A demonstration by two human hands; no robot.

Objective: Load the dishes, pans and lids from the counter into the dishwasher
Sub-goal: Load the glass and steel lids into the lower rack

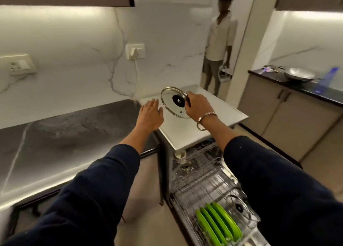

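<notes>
Your right hand (197,104) grips a glass lid (174,102) by its metal rim, fingers curled over the right edge; the lid is tilted, its underside and the black centre fitting turned toward you, and it is held above the white top (213,123) of the dishwasher unit. A metal bangle (206,121) circles your right wrist. Your left hand (151,115) is spread, fingers straight, holding nothing, just left of the lid at the corner where the white top meets the dark marble desk (61,141). Below your right forearm the pulled-out wire rack (200,180) carries four green plates (219,224) standing on edge, with a second glass lid (239,207) just right of them. Farther back in the rack stands a small cup (180,155). A person (220,41) stands in the doorway beyond. On the far right desk (297,87) rests a metal wok (299,74).
</notes>
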